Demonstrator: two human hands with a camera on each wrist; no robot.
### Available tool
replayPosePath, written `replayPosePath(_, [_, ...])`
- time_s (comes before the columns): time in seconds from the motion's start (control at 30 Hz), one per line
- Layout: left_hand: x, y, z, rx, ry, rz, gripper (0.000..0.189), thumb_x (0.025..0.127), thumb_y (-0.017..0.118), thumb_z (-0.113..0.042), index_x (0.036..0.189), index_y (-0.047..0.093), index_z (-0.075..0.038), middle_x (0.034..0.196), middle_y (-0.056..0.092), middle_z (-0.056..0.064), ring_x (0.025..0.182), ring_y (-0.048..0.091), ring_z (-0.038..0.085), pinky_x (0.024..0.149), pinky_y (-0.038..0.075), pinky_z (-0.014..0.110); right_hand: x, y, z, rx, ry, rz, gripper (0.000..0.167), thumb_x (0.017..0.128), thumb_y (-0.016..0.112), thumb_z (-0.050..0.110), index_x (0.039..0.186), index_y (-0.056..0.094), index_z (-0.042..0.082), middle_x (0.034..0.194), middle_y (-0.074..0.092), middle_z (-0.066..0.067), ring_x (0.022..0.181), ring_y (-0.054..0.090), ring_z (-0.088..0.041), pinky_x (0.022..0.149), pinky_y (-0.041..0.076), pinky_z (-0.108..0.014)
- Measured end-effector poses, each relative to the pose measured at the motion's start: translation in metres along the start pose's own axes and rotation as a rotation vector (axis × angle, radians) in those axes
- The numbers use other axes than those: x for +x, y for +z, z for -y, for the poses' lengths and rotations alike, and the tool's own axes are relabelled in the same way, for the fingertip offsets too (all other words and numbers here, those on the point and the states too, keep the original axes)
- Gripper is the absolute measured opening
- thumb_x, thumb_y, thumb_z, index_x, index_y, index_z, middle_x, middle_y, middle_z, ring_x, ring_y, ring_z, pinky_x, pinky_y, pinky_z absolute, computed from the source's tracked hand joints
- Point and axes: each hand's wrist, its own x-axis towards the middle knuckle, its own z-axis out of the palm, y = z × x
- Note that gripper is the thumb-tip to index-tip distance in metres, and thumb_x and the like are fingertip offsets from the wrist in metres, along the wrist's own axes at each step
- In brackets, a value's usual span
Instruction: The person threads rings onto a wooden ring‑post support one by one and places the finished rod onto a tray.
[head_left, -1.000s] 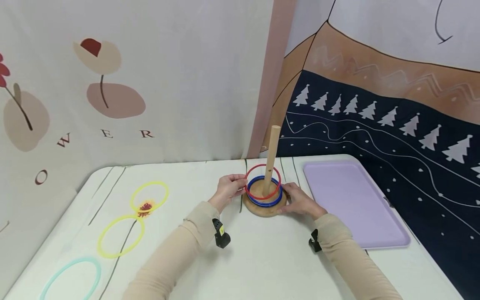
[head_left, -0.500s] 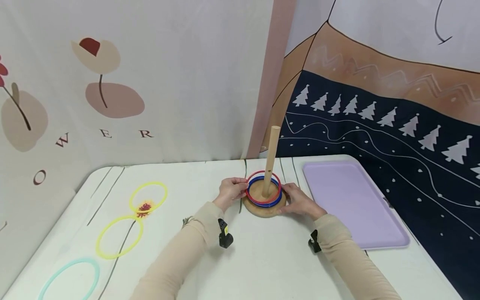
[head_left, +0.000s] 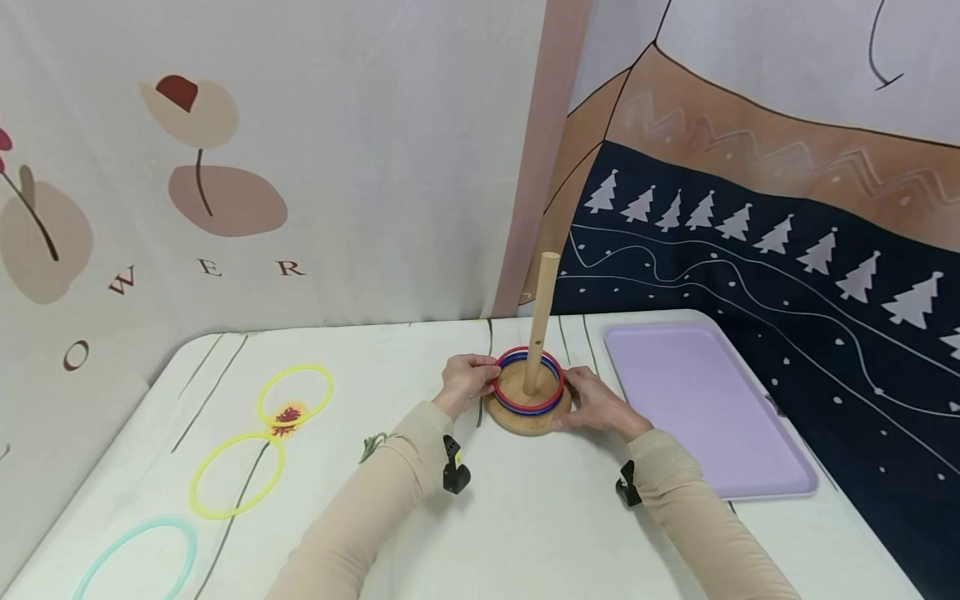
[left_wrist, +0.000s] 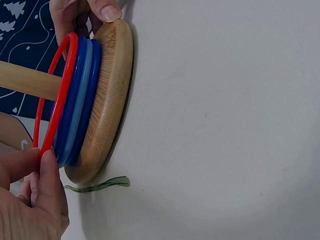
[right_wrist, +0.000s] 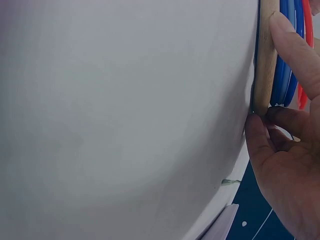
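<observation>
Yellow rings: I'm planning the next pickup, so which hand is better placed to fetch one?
Probably the left hand, once it releases the red ring: the yellow rings lie on its side. The right hand is farther away and grips the wooden base.

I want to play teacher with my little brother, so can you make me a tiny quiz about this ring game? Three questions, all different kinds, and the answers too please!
1. Pick one: what colour is the ring that the left hand is pinching?
A) yellow
B) red
C) turquoise

2. True or false: the right hand is resting on the purple tray.

3. Count: how many yellow rings lie on the table?

Key:
1. B. The thumb and fingers pinch the red ring.
2. False. That hand is gripping the edge of the wooden base.
3. Two.
</observation>
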Motion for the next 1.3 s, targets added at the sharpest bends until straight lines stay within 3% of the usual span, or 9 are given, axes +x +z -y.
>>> replayPosePath(0.57, [-0.0019, -0.0011, 0.0094, 0.017, 0.065, -0.008, 0.015, 0.086, 0.067, -0.006, 0.099, 0.069, 0.002, 0.088, 0.069, 0.01, 0.059, 0.057, 0.004, 0.055, 0.053, 0.015, -0.0008, 0.0, -0.0004, -0.02, -0.01, -0.01, 0.087, 0.067, 0.085, 0.015, 0.136, 0.039, -0.011, 0.127, 0.041, -0.027, 0.117, 0.045, -0.037, 0.102, 0.039, -0.05])
replayPosePath(1.3, [-0.0054, -0.0031, 0.0077, 0.021, 0.108, 0.003, 0.018, 0.089, 0.064, -0.01, 0.103, 0.068, 0.001, 0.089, 0.069, 0.011, 0.065, 0.06, 0.006, 0.06, 0.055, 0.018, -0.0005, -0.0008, -0.0015, -0.026, -0.011, -0.004, 0.085, 0.068, 0.085, 0.016, 0.135, 0.04, -0.011, 0.126, 0.042, -0.026, 0.113, 0.047, -0.035, 0.099, 0.043, -0.047])
